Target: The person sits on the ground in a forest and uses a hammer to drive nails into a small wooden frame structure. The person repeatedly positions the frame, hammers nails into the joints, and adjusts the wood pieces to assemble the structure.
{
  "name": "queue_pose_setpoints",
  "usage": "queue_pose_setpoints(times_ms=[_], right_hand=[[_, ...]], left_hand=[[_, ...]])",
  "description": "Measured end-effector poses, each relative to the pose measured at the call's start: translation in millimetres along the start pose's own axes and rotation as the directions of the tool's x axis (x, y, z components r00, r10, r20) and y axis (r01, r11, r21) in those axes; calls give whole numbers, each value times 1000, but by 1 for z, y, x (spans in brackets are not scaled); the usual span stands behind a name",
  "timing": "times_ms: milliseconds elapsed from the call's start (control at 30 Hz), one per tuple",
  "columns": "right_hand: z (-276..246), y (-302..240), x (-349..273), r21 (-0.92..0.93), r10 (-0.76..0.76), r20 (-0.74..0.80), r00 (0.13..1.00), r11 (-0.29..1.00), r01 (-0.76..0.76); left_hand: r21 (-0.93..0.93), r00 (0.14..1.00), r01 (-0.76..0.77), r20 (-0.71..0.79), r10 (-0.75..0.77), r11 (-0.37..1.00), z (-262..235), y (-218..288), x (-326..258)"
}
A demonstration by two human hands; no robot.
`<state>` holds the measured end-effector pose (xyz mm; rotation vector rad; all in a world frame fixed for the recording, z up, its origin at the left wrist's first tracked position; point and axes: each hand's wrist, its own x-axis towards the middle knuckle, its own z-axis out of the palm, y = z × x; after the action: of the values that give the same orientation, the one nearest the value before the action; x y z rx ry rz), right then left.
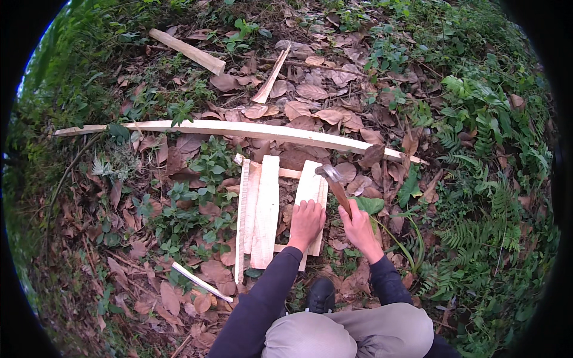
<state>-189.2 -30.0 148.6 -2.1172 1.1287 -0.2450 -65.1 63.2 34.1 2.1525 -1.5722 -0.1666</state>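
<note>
A short pale wooden board point(307, 182) lies lengthwise over two crosswise slats, overlapping another narrow board point(321, 230) on its right. My left hand point(307, 222) presses down on it, fingers bent and close together. In my right hand point(359, 230) is a hammer point(337, 190), gripped by its wooden handle. Its metal head hangs just beside the board's upper right edge. To the left, on the same slats, lie a wider board point(265, 209), another board point(252, 200) partly under it, and a thin strip point(242, 224) on edge. No nail can be made out.
A long curved wooden strip point(256, 129) crosses the leaf-covered ground beyond the boards. Farther off lie a short plank point(188, 52) and a splintered piece point(272, 77). A thin stick point(202, 281) is at near left. Ferns point(471, 238) grow on the right, near my shoe point(321, 295).
</note>
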Motion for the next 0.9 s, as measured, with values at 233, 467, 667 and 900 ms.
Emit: queue_pose_setpoints(times_ms=[233, 467, 667, 900], right_hand=[[1, 13, 3, -117, -34, 25, 999, 992, 37], [0, 11, 1, -130, -34, 12, 999, 991, 35], [3, 17, 6, -207, -47, 12, 999, 977, 49], [-3, 3, 2, -34, -151, -165, 975, 989, 147]], left_hand=[[-52, 998, 59, -19, -60, 997, 2, -1, 1], [-19, 999, 29, 19, -29, 999, -1, -4, 0], [-17, 999, 32, 17, -31, 999, -3, 0, 2], [-6, 999, 33, 23, -32, 999, -2, -3, 1]])
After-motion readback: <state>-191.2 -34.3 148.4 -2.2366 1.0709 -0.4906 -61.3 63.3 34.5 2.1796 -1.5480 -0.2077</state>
